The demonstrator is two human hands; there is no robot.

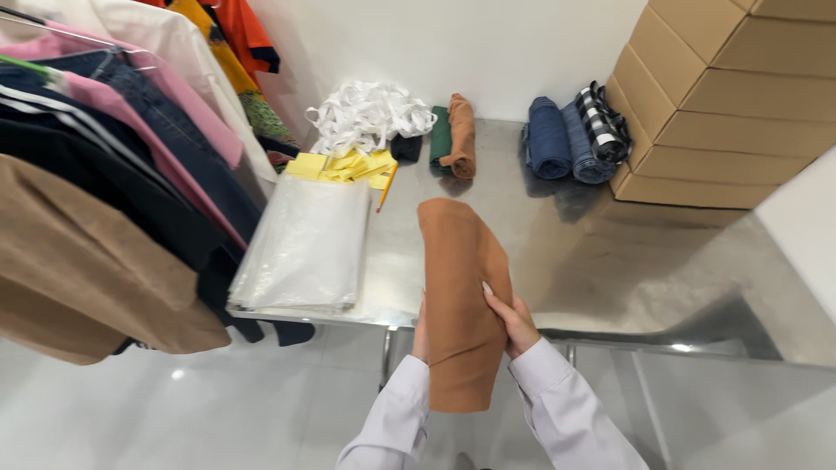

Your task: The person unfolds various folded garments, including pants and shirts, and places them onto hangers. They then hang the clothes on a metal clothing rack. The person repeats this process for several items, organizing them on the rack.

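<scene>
Above a steel table's edge (pixel 383 315), both hands, left (pixel 421 335) and right (pixel 512 322), fingers clasped around a folded rust-brown cloth (pixel 460 287); overhanging, it could unroll or slip floorward.

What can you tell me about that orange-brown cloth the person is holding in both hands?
The orange-brown cloth is a plain, soft-looking fabric folded into a long narrow bundle with a rounded top end. It is held lengthwise over the near edge of the steel table. The right hand grips its right side, fingers on the front; the left hand is mostly hidden behind its left edge. Its lower end hangs between the white sleeves.
</scene>
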